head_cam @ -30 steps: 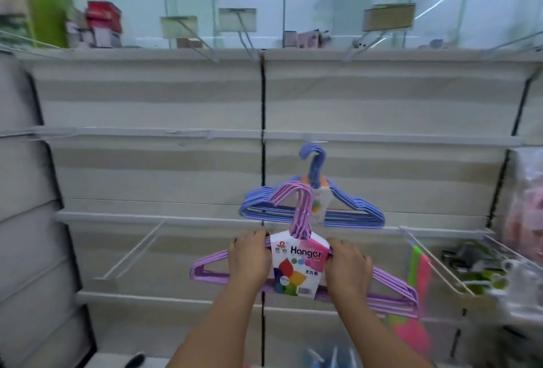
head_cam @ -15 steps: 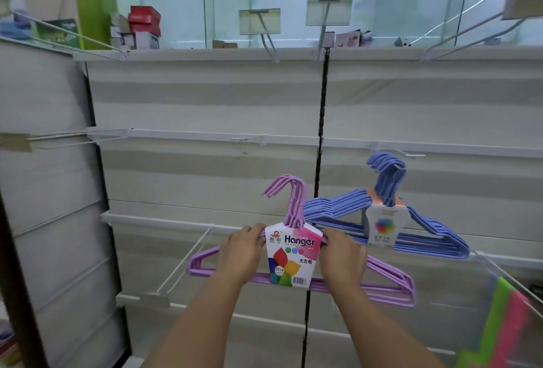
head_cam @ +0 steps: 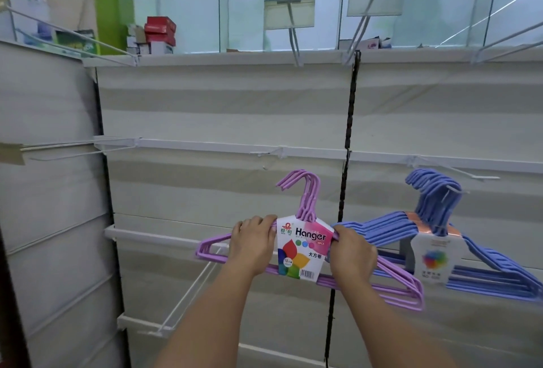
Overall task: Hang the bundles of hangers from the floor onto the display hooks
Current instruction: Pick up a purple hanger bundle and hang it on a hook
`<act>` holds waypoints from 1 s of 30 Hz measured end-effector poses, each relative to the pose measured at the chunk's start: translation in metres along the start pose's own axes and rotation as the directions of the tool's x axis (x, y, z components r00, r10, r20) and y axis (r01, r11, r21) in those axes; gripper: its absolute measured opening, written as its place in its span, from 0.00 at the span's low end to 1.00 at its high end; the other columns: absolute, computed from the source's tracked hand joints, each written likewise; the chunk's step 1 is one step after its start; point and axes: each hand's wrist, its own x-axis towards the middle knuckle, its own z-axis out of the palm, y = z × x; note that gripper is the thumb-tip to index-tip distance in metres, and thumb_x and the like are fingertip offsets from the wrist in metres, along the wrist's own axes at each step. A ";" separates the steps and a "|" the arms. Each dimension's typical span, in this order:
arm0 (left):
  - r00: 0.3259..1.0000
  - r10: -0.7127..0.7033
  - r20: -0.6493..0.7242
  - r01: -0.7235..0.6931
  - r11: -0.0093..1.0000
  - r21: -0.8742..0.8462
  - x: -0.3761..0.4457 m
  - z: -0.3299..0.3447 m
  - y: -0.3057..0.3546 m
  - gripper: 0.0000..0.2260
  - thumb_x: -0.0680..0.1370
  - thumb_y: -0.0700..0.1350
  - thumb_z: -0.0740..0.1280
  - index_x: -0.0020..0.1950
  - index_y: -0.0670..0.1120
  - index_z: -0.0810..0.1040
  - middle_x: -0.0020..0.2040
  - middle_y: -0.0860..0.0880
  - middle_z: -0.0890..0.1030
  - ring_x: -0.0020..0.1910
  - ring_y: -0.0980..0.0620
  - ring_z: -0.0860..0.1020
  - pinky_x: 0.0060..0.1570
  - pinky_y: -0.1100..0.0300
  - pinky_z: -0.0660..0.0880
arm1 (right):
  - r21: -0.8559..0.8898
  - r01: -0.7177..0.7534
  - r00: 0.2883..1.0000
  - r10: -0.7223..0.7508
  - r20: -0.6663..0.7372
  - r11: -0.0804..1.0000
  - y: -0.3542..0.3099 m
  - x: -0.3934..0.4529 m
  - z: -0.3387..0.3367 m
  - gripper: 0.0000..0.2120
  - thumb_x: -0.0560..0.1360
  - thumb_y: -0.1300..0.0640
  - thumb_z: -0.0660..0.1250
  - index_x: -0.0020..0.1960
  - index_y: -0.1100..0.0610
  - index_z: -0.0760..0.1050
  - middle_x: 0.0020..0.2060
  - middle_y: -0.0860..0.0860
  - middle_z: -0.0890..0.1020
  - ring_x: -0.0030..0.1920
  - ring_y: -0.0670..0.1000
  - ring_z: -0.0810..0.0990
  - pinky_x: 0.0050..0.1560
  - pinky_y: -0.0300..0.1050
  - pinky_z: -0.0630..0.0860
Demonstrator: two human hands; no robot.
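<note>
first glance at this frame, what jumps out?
The purple hanger bundle at centre, held up in front of the shelving by the left hand and right hand, one on each side of its bright "Hanger" label. Just right of it, a blue hanger bundle already hangs from a white display hook. Behind them, striped white shelf panels fill the view.

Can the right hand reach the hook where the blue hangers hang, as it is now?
Probably yes, but not freely: the right hand grips the purple hanger bundle, while the display hook juts out just up and right, nothing between.
</note>
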 end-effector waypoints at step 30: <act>0.979 0.117 -0.169 -0.112 0.993 0.039 0.096 0.026 -0.077 0.18 0.83 0.50 0.51 0.73 0.54 0.61 0.61 0.53 0.74 0.60 0.53 0.70 0.66 0.58 0.63 | 0.153 -0.028 0.995 0.042 -0.088 0.988 -0.070 0.058 0.060 0.13 0.78 0.58 0.60 0.57 0.47 0.78 0.45 0.48 0.82 0.47 0.51 0.78 0.56 0.47 0.72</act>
